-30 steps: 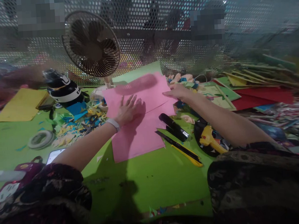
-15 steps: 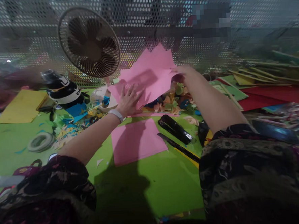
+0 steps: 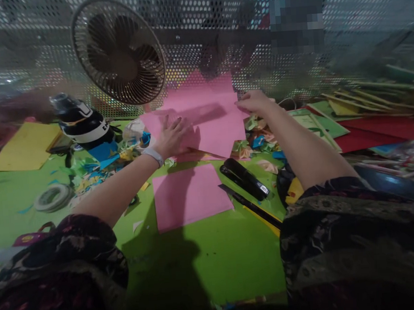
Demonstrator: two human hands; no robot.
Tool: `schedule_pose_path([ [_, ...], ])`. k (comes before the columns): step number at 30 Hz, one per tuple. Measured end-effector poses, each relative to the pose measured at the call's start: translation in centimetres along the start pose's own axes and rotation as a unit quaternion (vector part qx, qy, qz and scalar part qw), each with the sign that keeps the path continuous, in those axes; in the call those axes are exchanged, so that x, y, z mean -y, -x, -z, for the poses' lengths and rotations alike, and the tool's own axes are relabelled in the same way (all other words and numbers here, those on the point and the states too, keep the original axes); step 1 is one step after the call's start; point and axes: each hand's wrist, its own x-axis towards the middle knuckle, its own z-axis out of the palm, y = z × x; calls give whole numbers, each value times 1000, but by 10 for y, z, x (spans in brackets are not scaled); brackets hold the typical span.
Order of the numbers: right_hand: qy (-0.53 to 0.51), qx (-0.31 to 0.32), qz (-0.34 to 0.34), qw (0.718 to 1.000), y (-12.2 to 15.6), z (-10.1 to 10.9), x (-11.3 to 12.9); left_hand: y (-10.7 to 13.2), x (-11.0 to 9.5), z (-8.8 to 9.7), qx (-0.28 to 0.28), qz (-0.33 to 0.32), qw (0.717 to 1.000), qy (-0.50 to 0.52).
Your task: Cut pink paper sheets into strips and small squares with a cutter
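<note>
My left hand [image 3: 171,137] lies flat with fingers spread on the near left part of a stack of pink paper sheets [image 3: 210,122]. My right hand [image 3: 254,101] pinches the right edge of those sheets, which lean up toward the mesh wall. One separate pink sheet [image 3: 190,195] lies flat on the green table [image 3: 206,262] nearer to me, touched by neither hand. Folded paper flowers [image 3: 258,140] lie just under my right wrist.
A desk fan [image 3: 118,50] stands at the back left, a black and white bottle [image 3: 82,123] beside it. A black stapler [image 3: 245,179] and a cutter knife [image 3: 255,210] lie right of the loose sheet. Tape roll [image 3: 51,197], paper scraps [image 3: 95,169], yellow sheet [image 3: 26,147], red and green sheets [image 3: 367,133] around.
The pink stack went from flat on the table to lifted at its far side, then settled lower against the back. My right hand rose with its edge; one sheet stayed on the table.
</note>
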Motion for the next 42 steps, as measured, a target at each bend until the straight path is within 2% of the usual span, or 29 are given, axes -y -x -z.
schedule_pose_path([
  [3, 111, 0, 4, 994, 8, -1, 6, -1, 2, 3, -35, 41, 999, 1],
  [5, 134, -15, 63, 989, 16, -1, 13, -1, 4, 6, -51, 57, 997, 2],
  [8, 156, -7, 198, 968, 45, -7, 28, 3, 5, 7, -19, 31, 999, 8],
  [10, 192, 58, 312, 929, 76, -18, 43, 7, 4, 4, -10, 30, 999, 10],
  [12, 232, 116, 425, 867, 111, -33, 59, 9, 3, 1, -27, 52, 998, 6],
  [13, 249, 122, 462, 843, 126, -40, 67, 9, 3, 0, -36, 60, 998, 1],
  [15, 277, 113, 497, 815, 149, -49, 78, 8, 3, 1, -47, 66, 997, -10],
  [17, 297, 89, 499, 809, 158, -48, 83, 8, 5, 2, -52, 62, 996, -21],
  [20, 329, 60, 473, 815, 154, -29, 74, 11, 10, 2, -50, 26, 998, -28],
  [23, 374, 57, 426, 822, 145, 2, 52, 19, 16, -2, -42, -28, 998, -21],
  [25, 395, 44, 398, 827, 143, 19, 34, 23, 20, -7, -58, -65, 996, -11],
  [28, 398, 20, 368, 840, 144, 33, 13, 21, 25, -14, -91, -116, 989, 7],
  [31, 393, 17, 353, 849, 145, 29, 6, 9, 35, -18, -94, -140, 986, 2],
  [34, 383, 7, 348, 855, 142, 13, 13, 2, 50, -18, -114, -123, 986, -8],
  [36, 370, 5, 367, 853, 140, 0, 19, 6, 59, -19, -123, -113, 986, 2],
  [38, 343, 8, 406, 847, 138, -11, 22, 16, 64, -22, -106, -112, 988, 8],
  [40, 304, 1, 440, 845, 133, -15, 18, 28, 63, -25, -103, -98, 990, 1],
  [42, 271, -22, 439, 856, 125, -13, 9, 35, 58, -27, -112, -70, 991, -6],
])
